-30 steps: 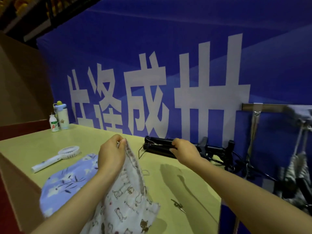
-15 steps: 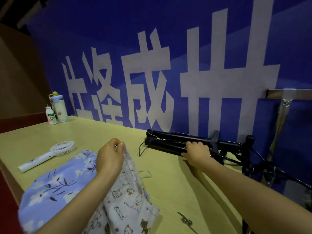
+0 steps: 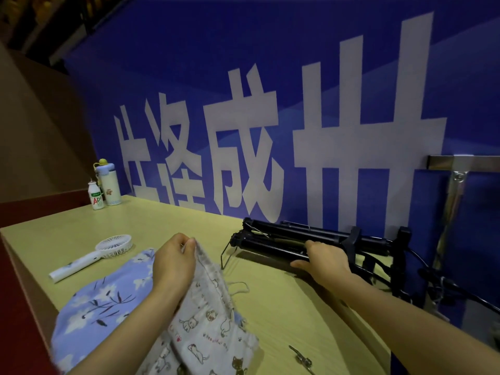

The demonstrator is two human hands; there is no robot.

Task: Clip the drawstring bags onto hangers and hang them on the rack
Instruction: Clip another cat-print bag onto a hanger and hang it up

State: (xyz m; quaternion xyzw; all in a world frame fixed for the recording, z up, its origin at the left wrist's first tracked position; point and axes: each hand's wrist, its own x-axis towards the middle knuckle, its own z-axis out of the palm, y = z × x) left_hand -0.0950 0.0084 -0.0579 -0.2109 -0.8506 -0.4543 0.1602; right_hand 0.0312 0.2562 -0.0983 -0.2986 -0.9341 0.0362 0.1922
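The left hand [image 3: 173, 266] held the cat-print drawstring bag [image 3: 208, 334] up by its gathered top edge. That edge was pinched between the thumb and the curled fingertips [image 3: 189, 243], so the mouth of the bag sat right at the fingertips. The rest of the cloth hung down and to the right of the wrist and draped onto the table [image 3: 81, 226] at the near edge. A loop of the bag's cord [image 3: 240, 286] lay loose on the tabletop just right of the cloth.

Under and to the left of that bag lay a blue floral bag [image 3: 102, 307], spread flat and partly covered by the left forearm.

The right hand [image 3: 324, 259] reached to the far right of the table, onto a stack of black hangers [image 3: 276, 239] lying on its side against the blue banner [image 3: 243, 77]. Its fingers were bent over the nearest bar of the stack, with their tips hidden behind it, and the thumb stretched out to the left along the underside. The cat-print bag was well apart from this hand.

A white handheld fan [image 3: 92, 257] lay to the left, beyond the floral bag. A small white bottle [image 3: 95, 197] and a taller flask [image 3: 109, 185] stood together at the far left corner. A small metal clip [image 3: 301, 358] lay on the near right part of the table. The metal rack rail [image 3: 460, 161] showed at the right edge, above the hangers.
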